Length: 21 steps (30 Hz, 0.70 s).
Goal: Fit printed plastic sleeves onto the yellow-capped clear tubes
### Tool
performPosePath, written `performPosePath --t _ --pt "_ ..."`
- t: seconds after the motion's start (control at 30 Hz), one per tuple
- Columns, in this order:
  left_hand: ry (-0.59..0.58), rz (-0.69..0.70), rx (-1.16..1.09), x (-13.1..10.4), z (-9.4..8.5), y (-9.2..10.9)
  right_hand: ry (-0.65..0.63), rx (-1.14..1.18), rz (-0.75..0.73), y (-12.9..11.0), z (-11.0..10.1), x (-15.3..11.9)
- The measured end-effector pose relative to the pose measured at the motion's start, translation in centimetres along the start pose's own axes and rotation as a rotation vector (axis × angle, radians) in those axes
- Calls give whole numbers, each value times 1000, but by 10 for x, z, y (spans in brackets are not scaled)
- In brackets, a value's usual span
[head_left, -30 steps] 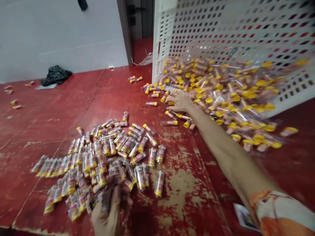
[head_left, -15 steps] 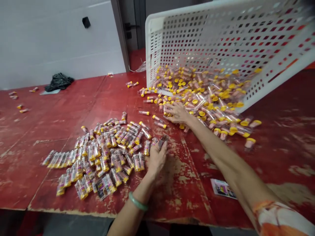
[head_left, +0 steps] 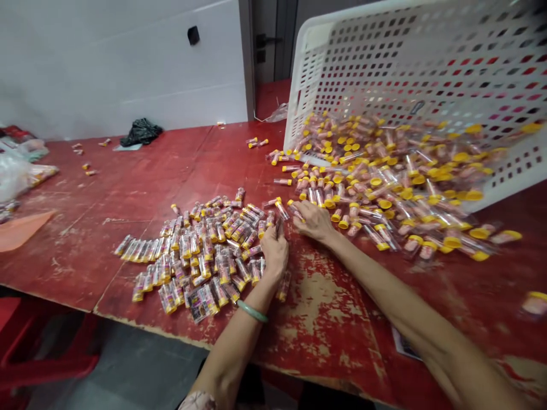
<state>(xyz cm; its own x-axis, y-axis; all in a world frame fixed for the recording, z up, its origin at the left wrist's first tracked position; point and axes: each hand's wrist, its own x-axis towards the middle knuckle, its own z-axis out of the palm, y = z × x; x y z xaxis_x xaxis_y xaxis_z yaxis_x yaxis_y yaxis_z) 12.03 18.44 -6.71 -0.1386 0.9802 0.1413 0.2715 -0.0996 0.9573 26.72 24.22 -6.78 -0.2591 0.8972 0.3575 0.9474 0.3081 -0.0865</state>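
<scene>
Left hand (head_left: 274,250) clamped on small dark item (head_left: 279,227), kinda blurry. Right hand (head_left: 315,222) at yellow-capped tube (head_left: 296,211), can't tell if gripping. Labelled tubes (head_left: 208,249) left of grips, white crate (head_left: 311,33) beyond.

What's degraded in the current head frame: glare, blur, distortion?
Head view, right: pale glints on the clear tubes by the basket; lone tube at the edge smeared. Head view, centre: left hand and right hand slightly soft. Head view, top right: corner dark.

Table (head_left: 320,319) front-centre passable; tube pile (head_left: 184,246) blocks left, crate (head_left: 416,62) back right.
</scene>
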Motion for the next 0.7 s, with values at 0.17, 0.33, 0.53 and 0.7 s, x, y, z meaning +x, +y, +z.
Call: performPosePath --t 0.17,0.33,0.53,0.7 --pt "2 73 110 -2 -2 2 -76 35 -64 -11 2 66" --pt "6 122 149 0 -6 -2 -258 34 -127 -11 19 112" --pt "32 145 148 11 -12 -10 -146 16 96 10 26 100" --pt "33 64 49 17 -20 -11 13 47 234 28 -7 54"
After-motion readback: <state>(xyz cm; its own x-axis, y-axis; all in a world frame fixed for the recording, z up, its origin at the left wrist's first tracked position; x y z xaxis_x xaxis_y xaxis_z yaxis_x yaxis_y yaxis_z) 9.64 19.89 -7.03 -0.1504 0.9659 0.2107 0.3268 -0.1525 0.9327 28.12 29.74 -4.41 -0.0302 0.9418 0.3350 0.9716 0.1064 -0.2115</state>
